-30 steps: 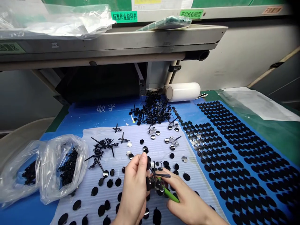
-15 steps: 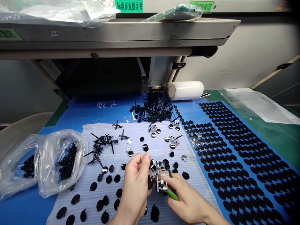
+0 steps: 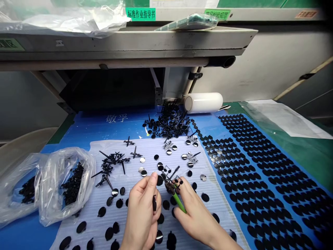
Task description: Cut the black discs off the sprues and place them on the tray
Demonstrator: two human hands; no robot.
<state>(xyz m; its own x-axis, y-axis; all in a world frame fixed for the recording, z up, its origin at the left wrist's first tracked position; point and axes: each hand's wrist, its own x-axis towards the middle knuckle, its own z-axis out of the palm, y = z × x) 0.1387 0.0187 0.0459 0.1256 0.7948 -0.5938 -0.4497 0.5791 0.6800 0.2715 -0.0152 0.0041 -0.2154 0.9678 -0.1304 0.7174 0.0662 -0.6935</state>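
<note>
At the lower centre of the frame, the left hand [image 3: 142, 211] pinches a black disc [image 3: 159, 180] beside a spindly black frame [image 3: 173, 173]. Just right of it, the right hand [image 3: 194, 208] is closed around green-handled cutters [image 3: 179, 202], their head against that frame; loose discs dot the white sheet [image 3: 102, 191] around both.

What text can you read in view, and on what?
"标准作业指导书": middle green label, upper rail.
"产品检验规范", slightly blurred: right-hand green label.
"敬孚": blue mat.
"区": left green label, shelf front; rest blurred.
Reddish label: too blurred.
</note>
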